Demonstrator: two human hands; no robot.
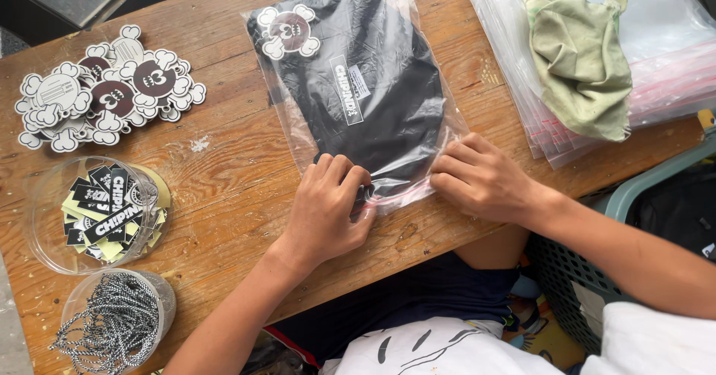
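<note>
Both hands, left hand & right hand, pinch fingers shut on the clear plastic zip bag w/ black cloth on the wooden bench; best press flat along the red strip.

Item: a clear plastic zip bag holding a folded black garment.
Position: it lies flat on the wooden table, near the table's front edge, tilted so its top corner leans left.
Contents: the dark fabric fills most of the bag; a cartoon-shaped card tag in dark red and white sits in the upper left corner, and a narrow black-and-white label lies diagonally across the middle.
Seal: the red-lined zip strip runs along the bag's lower edge, closest to the table's front edge.
Surface: glossy, with light creases and reflections.
</note>
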